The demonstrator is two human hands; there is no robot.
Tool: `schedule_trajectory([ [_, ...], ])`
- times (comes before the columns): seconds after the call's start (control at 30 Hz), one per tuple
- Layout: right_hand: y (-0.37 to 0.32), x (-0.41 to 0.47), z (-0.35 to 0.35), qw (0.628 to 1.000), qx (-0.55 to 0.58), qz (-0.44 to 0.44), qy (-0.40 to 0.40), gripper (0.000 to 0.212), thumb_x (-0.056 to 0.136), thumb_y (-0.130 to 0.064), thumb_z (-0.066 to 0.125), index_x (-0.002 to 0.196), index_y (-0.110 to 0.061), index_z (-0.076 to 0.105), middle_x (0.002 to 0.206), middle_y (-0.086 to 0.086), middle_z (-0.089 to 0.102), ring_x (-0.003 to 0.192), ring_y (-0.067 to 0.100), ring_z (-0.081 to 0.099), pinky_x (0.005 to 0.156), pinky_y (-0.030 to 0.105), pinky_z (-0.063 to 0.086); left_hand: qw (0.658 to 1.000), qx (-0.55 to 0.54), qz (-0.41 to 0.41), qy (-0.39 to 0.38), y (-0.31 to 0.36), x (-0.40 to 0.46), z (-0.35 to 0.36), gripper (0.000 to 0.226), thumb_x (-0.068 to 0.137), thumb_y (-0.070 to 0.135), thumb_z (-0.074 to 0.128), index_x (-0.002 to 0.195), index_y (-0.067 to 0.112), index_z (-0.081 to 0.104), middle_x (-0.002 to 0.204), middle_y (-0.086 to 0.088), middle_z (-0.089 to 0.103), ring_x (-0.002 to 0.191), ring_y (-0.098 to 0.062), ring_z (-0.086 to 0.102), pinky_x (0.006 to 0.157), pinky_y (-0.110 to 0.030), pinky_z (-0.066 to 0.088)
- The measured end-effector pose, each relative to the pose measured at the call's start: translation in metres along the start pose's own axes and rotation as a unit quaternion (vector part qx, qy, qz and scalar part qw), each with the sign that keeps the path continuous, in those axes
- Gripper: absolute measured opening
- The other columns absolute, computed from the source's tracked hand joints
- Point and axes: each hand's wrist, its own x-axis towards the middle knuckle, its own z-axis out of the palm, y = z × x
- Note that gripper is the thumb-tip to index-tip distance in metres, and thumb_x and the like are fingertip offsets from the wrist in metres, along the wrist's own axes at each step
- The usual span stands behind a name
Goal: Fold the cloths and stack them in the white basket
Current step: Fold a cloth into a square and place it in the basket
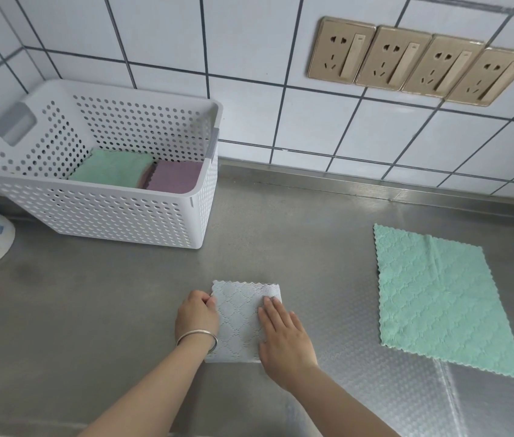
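The steel bench (280, 234) carries everything here, running back to a tiled wall. At its far left stands the white basket (116, 212), already holding a folded green cloth and a folded purple one side by side on its floor. Well to the right, a green cloth (438, 298) lies spread flat and unfolded, waiting its turn. Near the front edge, between the two hands, sits the grey cloth (239, 320), folded down to a narrow rectangle with its scalloped edges lined up at the far end. The right hand (284, 339) lies flat on the cloth's right side, fingers straight and pressing it down. The left hand (197, 313), a bangle on its wrist, has its fingers curled at the cloth's left edge, apparently pinching that edge. The step in hand looks like finishing the fold or readying the lift. To do it well, I would keep the layers pressed flat, smooth the crease toward the edge, then slide the fingers under the whole packet so it does not spring open on the way to the basket.
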Motion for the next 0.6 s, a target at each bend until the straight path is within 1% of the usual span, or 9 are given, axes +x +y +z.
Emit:
schedule_trajectory([
  [0.1, 0.002, 0.001, -0.005, 1.000, -0.003, 0.000, 0.003, 0.056, 0.073, -0.035, 0.035, 0.112, -0.017, 0.070, 0.126, 0.001, 0.062, 0.115, 0.016, 0.060, 0.085, 0.035, 0.055, 0.996, 0.031, 0.061, 0.052, -0.003, -0.005, -0.001, 0.007, 0.088, 0.021, 0.055, 0.088, 0.014, 0.055, 0.102, -0.011, 0.061, 0.094, -0.034, 0.056, 0.074, -0.037, 0.044],
  [0.17, 0.005, 0.004, -0.007, 1.000, -0.005, 0.004, 0.006, 0.055, 0.076, -0.035, 0.035, 0.119, -0.017, 0.065, 0.132, 0.002, 0.058, 0.124, 0.016, 0.051, 0.088, 0.038, 0.052, 0.970, 0.100, 0.197, 0.100, -0.012, -0.009, 0.005, 0.020, 0.082, 0.022, 0.054, 0.099, 0.014, 0.058, 0.107, -0.010, 0.061, 0.097, -0.032, 0.056, 0.077, -0.039, 0.046],
  [0.23, 0.009, 0.006, -0.007, 1.000, -0.014, 0.010, -0.006, 0.058, 0.079, -0.037, 0.035, 0.126, -0.013, 0.058, 0.138, 0.004, 0.052, 0.130, 0.017, 0.038, 0.092, 0.043, 0.048, 0.927, 0.186, 0.322, 0.059, -0.019, -0.015, 0.015, 0.045, 0.078, 0.035, 0.044, 0.118, 0.018, 0.051, 0.125, -0.005, 0.060, 0.116, -0.024, 0.049, 0.094, -0.042, 0.038],
  [0.3, 0.013, 0.008, -0.001, 0.999, -0.029, -0.004, -0.013, 0.061, 0.082, -0.041, 0.034, 0.132, -0.010, 0.051, 0.141, 0.006, 0.048, 0.132, 0.017, 0.032, 0.098, 0.044, 0.047, 0.889, 0.256, 0.378, -0.002, -0.026, -0.021, 0.024, 0.059, 0.079, 0.046, 0.038, 0.133, 0.020, 0.039, 0.142, -0.003, 0.044, 0.136, -0.022, 0.027, 0.109, -0.043, 0.017],
  [0.37, 0.014, 0.010, 0.003, 0.999, -0.026, -0.010, -0.026, 0.063, 0.083, -0.044, 0.035, 0.136, -0.010, 0.045, 0.142, 0.006, 0.047, 0.133, 0.017, 0.031, 0.104, 0.044, 0.036, 0.882, 0.281, 0.377, -0.020, -0.036, -0.018, 0.031, 0.067, 0.081, 0.052, 0.035, 0.139, 0.021, 0.032, 0.149, -0.004, 0.030, 0.145, -0.019, 0.003, 0.111, -0.041, 0.005],
  [0.47, 0.015, 0.013, 0.003, 0.999, -0.023, 0.014, -0.046, 0.068, 0.083, -0.048, 0.027, 0.139, -0.011, 0.040, 0.147, 0.005, 0.039, 0.139, 0.018, 0.026, 0.112, 0.042, 0.025, 0.880, 0.318, 0.349, -0.047, -0.035, -0.014, 0.033, 0.070, 0.080, 0.059, 0.033, 0.141, 0.023, 0.033, 0.151, -0.006, 0.028, 0.145, -0.017, -0.012, 0.110, -0.041, 0.002],
  [0.5, 0.015, 0.015, 0.000, 0.997, -0.041, 0.012, -0.061, 0.073, 0.082, -0.050, 0.015, 0.144, -0.012, 0.024, 0.154, 0.005, 0.022, 0.144, 0.018, 0.012, 0.117, 0.042, 0.016, 0.879, 0.326, 0.345, -0.044, -0.033, -0.012, 0.032, 0.072, 0.080, 0.061, 0.030, 0.142, 0.025, 0.031, 0.153, -0.007, 0.023, 0.143, -0.015, -0.016, 0.111, -0.041, -0.001],
  [0.57, 0.017, 0.020, -0.004, 0.995, -0.049, -0.015, -0.088, 0.079, 0.076, -0.053, -0.007, 0.145, -0.015, -0.010, 0.155, -0.001, -0.017, 0.141, 0.015, -0.018, 0.115, 0.039, -0.005, 0.885, 0.308, 0.343, -0.071, -0.025, -0.010, 0.025, 0.078, 0.076, 0.064, 0.017, 0.147, 0.030, 0.017, 0.156, 0.000, -0.001, 0.140, -0.009, -0.022, 0.112, -0.041, -0.007],
  [0.6, 0.017, 0.022, -0.010, 0.993, -0.030, -0.010, -0.116, 0.076, 0.081, -0.053, -0.004, 0.147, -0.016, -0.013, 0.154, -0.004, -0.022, 0.142, 0.013, -0.020, 0.116, 0.037, -0.006, 0.902, 0.269, 0.325, -0.089, -0.020, -0.012, 0.019, 0.079, 0.073, 0.062, 0.013, 0.146, 0.032, 0.020, 0.156, 0.003, -0.002, 0.143, -0.009, -0.011, 0.114, -0.043, -0.001],
])
